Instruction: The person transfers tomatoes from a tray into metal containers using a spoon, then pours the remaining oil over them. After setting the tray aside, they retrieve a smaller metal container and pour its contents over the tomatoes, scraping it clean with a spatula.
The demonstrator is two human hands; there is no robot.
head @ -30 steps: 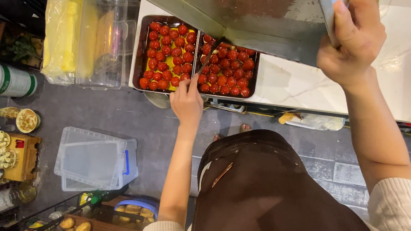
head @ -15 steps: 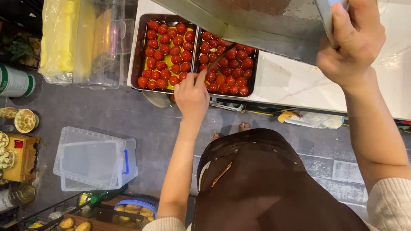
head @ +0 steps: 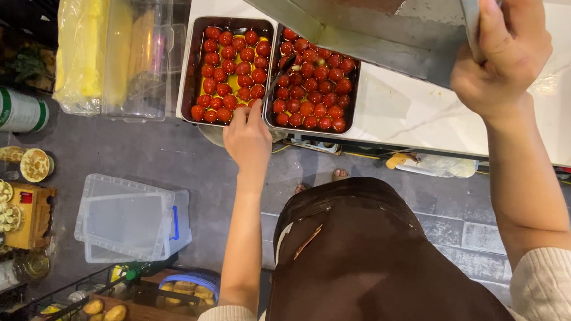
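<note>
1. While the right hand (head: pixel 500 58) is clamped on the rim of a large metal tray (head: pixel 373 27), fingers curled over the edge and thumb beneath, that tray hangs tilted above the white counter (head: pixel 420 116), its long axis running across the view from left to right and its lower edge dipping toward the near tins.
2. Its inner face is dull steel with a brownish-red smear near the top.
3. The left hand (head: pixel 248 138) reaches to the front edge of two rectangular tins, its fingers drawn together at the thin wall between them; whether it pinches anything I cannot tell.
4. The left tin (head: pixel 191 75) holds glossy red cherry tomatoes over yellow oil; the right tin (head: pixel 351 115) is packed with the same fruit.
5. Both tins stand side by side, touching, long axes pointing away from the person.
</note>
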